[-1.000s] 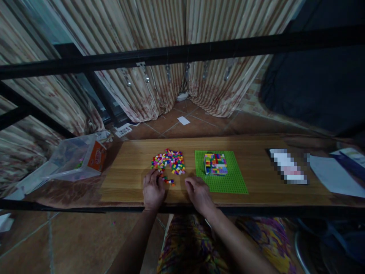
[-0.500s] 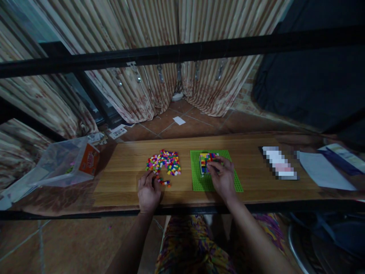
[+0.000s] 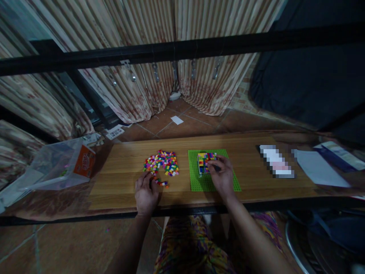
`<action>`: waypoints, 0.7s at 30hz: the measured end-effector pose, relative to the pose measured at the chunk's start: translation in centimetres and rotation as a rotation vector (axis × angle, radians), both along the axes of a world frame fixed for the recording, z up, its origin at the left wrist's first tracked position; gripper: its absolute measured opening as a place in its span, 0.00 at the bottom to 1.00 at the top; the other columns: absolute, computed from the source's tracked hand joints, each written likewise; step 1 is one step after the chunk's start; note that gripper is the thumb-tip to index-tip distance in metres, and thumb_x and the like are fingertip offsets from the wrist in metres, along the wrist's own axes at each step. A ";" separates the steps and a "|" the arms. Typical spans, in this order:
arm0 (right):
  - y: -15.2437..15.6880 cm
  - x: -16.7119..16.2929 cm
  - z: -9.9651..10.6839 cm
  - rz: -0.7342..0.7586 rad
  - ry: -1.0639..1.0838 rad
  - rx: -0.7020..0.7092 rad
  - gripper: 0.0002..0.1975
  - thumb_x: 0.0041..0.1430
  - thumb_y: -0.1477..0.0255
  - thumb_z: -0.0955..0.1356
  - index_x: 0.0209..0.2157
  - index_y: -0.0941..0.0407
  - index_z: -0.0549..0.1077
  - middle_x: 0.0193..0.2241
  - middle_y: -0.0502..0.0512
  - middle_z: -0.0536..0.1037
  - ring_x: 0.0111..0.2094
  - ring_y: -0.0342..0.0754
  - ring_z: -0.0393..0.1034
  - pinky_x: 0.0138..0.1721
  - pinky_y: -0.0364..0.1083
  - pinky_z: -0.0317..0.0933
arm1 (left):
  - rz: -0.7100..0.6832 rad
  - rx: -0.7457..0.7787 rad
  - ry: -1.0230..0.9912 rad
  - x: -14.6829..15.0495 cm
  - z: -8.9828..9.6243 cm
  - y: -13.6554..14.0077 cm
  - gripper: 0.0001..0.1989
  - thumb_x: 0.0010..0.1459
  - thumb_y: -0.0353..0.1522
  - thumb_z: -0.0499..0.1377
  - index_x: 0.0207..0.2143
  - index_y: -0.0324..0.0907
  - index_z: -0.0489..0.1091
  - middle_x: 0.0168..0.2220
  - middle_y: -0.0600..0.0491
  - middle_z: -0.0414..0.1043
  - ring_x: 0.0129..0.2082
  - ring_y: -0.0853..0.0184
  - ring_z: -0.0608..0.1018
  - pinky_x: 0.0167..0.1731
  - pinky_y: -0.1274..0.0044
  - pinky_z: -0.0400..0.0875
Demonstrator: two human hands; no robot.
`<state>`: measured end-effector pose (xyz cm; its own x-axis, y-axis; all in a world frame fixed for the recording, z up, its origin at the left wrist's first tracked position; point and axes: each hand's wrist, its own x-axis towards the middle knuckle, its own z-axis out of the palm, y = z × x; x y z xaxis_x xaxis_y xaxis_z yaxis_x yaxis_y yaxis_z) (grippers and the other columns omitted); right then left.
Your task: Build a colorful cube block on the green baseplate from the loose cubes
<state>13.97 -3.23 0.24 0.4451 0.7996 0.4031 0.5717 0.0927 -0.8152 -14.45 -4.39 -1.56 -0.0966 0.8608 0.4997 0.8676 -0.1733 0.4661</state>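
A block of small multicoloured building bricks (image 3: 203, 160) stands on a green studded baseplate (image 3: 194, 182). My right hand (image 3: 224, 177) reaches over the plate from the right, its thumb and index finger closed at the near right part of the block. What lies between those fingertips is hidden. To the left, a loose pile of small bright bricks (image 3: 164, 161) is spread on the wooden board. My left hand (image 3: 146, 193) rests at the pile's near left edge, fingers bent and thumb apart. Several loose bricks (image 3: 164, 183) lie right beside that thumb.
The wooden board (image 3: 114, 171) lies on a long table. On its right are a blurred-out flat object (image 3: 276, 161) and white paper (image 3: 319, 167). A clear plastic box (image 3: 57, 163) with an orange label stands at the left. A black bar (image 3: 159, 49) crosses before striped curtains (image 3: 142, 23).
The whole view has shifted slightly. My right hand stays at the brick block with only a small finger movement, and my left hand remains beside the pile.
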 end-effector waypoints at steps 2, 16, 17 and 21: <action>-0.1 0.0 0.0 -0.009 0.020 0.003 0.07 0.52 0.66 0.68 0.29 0.53 0.78 0.45 0.58 0.71 0.49 0.54 0.64 0.51 0.57 0.57 | -0.002 0.005 -0.005 0.0 0.1 0.0 0.13 0.57 0.33 0.53 0.43 0.42 0.71 0.47 0.46 0.70 0.48 0.57 0.71 0.51 0.65 0.66; 0.9 -0.7 -0.7 -0.110 0.086 -0.030 0.14 0.53 0.61 0.68 0.36 0.57 0.75 0.43 0.61 0.71 0.47 0.53 0.65 0.50 0.55 0.59 | 0.012 -0.013 0.017 -0.1 -0.2 0.0 0.13 0.59 0.32 0.53 0.45 0.41 0.71 0.48 0.45 0.70 0.49 0.58 0.70 0.52 0.66 0.65; 1.0 -0.7 -0.8 -0.112 0.090 -0.029 0.14 0.53 0.61 0.68 0.36 0.57 0.75 0.42 0.60 0.71 0.46 0.53 0.65 0.50 0.55 0.59 | 0.013 -0.015 0.018 -0.1 -0.2 0.0 0.13 0.59 0.32 0.53 0.45 0.41 0.71 0.48 0.45 0.70 0.49 0.58 0.70 0.52 0.66 0.65; 1.0 -0.8 -0.8 -0.111 0.099 -0.020 0.13 0.53 0.62 0.68 0.35 0.57 0.74 0.42 0.60 0.71 0.45 0.52 0.65 0.49 0.54 0.60 | 0.008 -0.012 0.014 -0.1 -0.3 0.0 0.13 0.58 0.32 0.53 0.45 0.40 0.71 0.48 0.45 0.70 0.50 0.58 0.70 0.52 0.66 0.65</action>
